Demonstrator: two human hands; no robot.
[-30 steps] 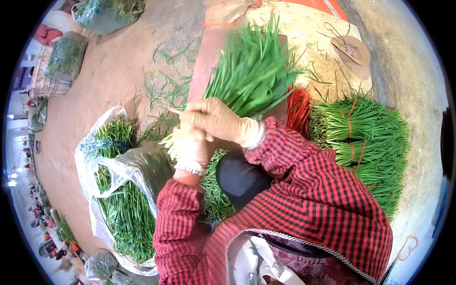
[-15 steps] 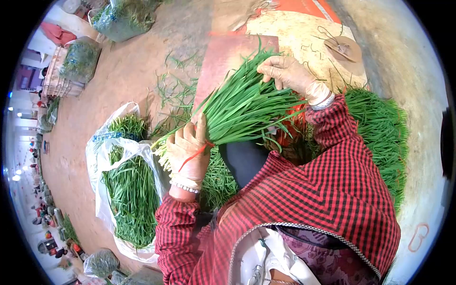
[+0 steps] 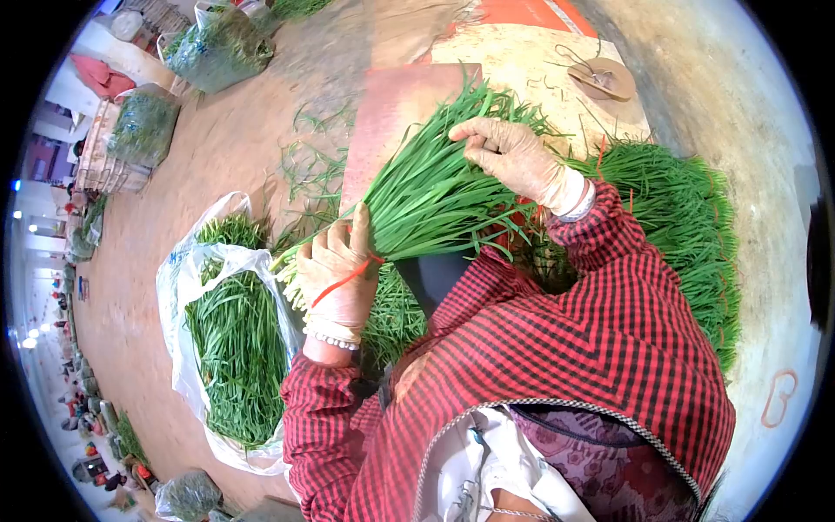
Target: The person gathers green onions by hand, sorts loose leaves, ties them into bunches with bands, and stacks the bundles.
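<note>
My left hand (image 3: 339, 270), in a thin pale glove, is wrapped round the pale stem end of a bunch of garlic chives (image 3: 444, 187). A red tie (image 3: 344, 283) crosses the back of that hand. The green leaves fan out up and to the right above my lap. Over their upper side is my gloved right hand (image 3: 513, 157), its fingers bent and drawn together at the leaves. Whatever its fingertips pinch is too small to make out.
Left of me, a white plastic bag (image 3: 183, 322) holds more chives. Tied chive bunches (image 3: 687, 244) lie stacked at right. Loose leaves (image 3: 313, 165) litter the floor ahead, near a cardboard sheet (image 3: 522, 61) with a round brown disc (image 3: 602, 78). Filled bags (image 3: 217, 52) stand farther off.
My right hand has shifted slightly left and down over the leaves. The left hand keeps its hold on the bunch, and the whole view has turned a little.
</note>
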